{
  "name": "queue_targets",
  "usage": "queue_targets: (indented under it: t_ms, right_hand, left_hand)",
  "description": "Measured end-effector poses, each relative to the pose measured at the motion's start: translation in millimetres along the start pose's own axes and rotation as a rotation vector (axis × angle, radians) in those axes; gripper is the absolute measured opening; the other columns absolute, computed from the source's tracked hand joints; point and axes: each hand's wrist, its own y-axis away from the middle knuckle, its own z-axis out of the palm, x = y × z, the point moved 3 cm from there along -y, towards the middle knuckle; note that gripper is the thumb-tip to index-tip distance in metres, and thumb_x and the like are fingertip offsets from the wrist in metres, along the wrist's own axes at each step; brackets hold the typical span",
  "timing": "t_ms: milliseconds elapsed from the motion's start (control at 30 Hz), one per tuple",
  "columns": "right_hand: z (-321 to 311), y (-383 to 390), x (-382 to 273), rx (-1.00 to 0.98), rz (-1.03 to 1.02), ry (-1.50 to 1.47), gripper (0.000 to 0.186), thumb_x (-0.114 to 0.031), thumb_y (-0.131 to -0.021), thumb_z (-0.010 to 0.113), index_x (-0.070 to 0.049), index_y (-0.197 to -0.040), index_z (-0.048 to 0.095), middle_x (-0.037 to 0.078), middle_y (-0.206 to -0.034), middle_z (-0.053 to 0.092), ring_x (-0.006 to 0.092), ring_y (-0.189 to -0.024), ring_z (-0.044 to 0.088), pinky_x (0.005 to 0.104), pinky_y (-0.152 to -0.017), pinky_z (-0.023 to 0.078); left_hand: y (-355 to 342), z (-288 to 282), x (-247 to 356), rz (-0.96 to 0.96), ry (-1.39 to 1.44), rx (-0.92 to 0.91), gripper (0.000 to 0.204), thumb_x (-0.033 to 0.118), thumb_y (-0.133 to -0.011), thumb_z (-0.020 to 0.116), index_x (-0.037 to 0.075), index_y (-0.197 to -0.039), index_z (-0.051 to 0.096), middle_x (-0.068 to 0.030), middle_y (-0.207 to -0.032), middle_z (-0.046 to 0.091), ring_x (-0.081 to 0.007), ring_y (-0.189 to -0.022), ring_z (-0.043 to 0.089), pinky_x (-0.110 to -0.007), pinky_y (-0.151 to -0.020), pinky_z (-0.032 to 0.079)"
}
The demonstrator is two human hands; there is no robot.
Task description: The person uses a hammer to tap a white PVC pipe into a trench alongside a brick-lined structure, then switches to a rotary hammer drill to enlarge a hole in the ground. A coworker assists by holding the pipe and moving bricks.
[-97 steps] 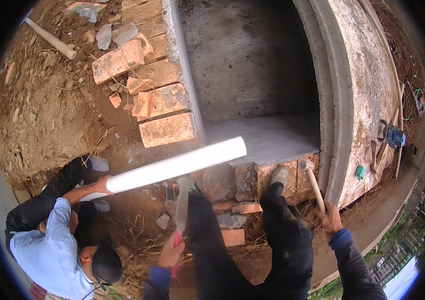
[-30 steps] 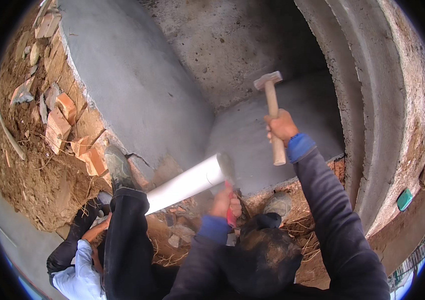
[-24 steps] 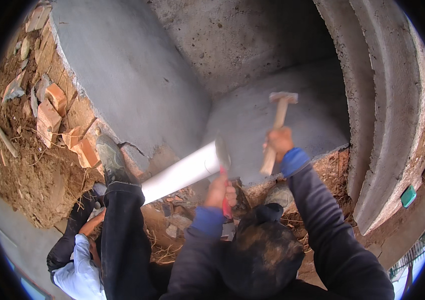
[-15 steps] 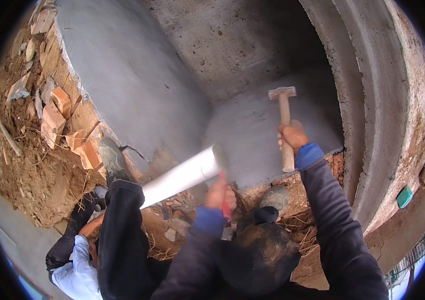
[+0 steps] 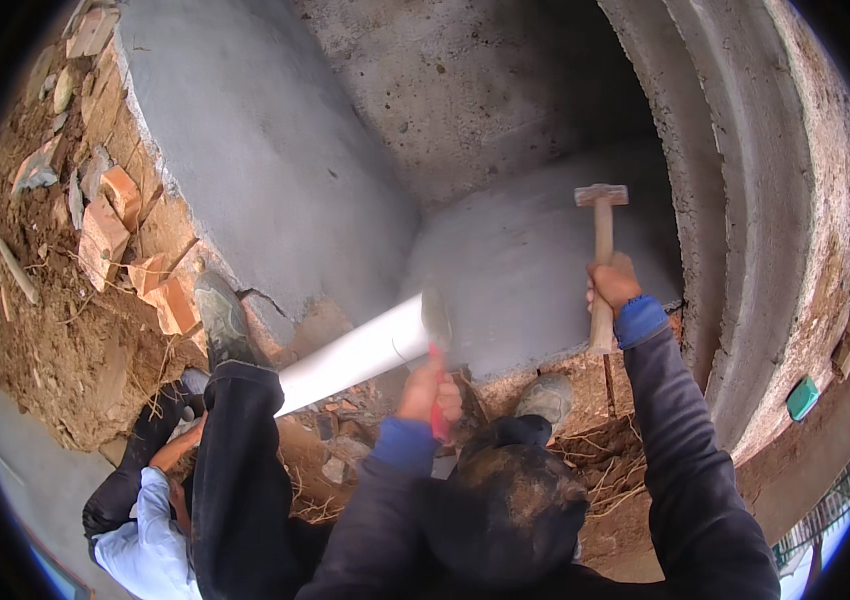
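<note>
My left hand (image 5: 427,398) is closed around the red handle (image 5: 439,418) of a tool whose blade, blurred, is at the end of a white pipe (image 5: 345,356); whether they touch I cannot tell. My right hand (image 5: 613,285) grips the wooden handle of a hammer (image 5: 602,197), head up, to the right of the pipe over smooth grey render (image 5: 505,260). At the lower left a person in a pale shirt (image 5: 145,540) has a hand near the pipe's far part, partly hidden by my leg (image 5: 235,470).
A concrete-walled pit (image 5: 435,90) fills the top, with a curved concrete edge (image 5: 765,220) on the right and a small green object (image 5: 802,398) outside it. Loose bricks (image 5: 105,240) lie on soil at left. My boots (image 5: 225,310) rest by broken brickwork and roots.
Since the oldest frame my view has tilted and both hands have risen with their tools toward the pit. In the last second the hammer has swung slightly, ending farther right.
</note>
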Motion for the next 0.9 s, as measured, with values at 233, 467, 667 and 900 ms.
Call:
queue_targets:
  t_ms: [233,467,667,900]
  right_hand:
    - [145.3,74.5,5.6,-0.580,-0.320,0.624,0.017,-0.008,-0.081,0.060,0.009,-0.084,0.060,0.023,-0.086,0.067,0.0282,-0.056,0.065,0.0448,-0.047,0.053]
    - [30.0,39.0,-13.0,-0.194,-0.057,0.109,0.016,-0.007,-0.082,0.057,0.007,-0.076,0.054,0.014,-0.063,0.059,0.0243,-0.054,0.064,0.0431,-0.044,0.052]
    - [65.9,121.4,21.5,-0.328,0.106,0.240,0.025,-0.009,-0.080,0.059,0.010,-0.096,0.054,0.018,-0.075,0.064,0.0289,-0.058,0.065,0.0428,-0.053,0.055]
    - [-21.5,144.8,-15.4,0.029,-0.224,0.623,0.031,-0.011,-0.079,0.060,0.014,-0.097,0.057,0.026,-0.077,0.065,0.0313,-0.060,0.067,0.0406,-0.061,0.056]
  left_hand:
    - [-3.2,1.3,-3.3,-0.005,0.017,-0.010,0.040,0.047,-0.096,0.049,0.017,-0.071,0.037,0.0075,-0.052,0.024,-0.0081,-0.037,0.023,-0.026,-0.035,0.017]
    - [13.7,11.4,-12.3,-0.012,0.058,-0.050,0.040,0.048,-0.095,0.050,0.017,-0.073,0.038,0.0079,-0.051,0.023,-0.0080,-0.036,0.023,-0.026,-0.035,0.016]
    - [23.8,-0.7,-22.5,-0.059,-0.042,0.062,0.034,0.041,-0.092,0.053,0.016,-0.075,0.038,0.0057,-0.055,0.028,-0.0091,-0.038,0.025,-0.027,-0.035,0.018]
    - [32.9,0.6,-21.1,-0.032,-0.030,-0.010,0.032,0.034,-0.094,0.048,0.017,-0.071,0.035,0.0057,-0.053,0.026,-0.0093,-0.037,0.024,-0.027,-0.035,0.019]
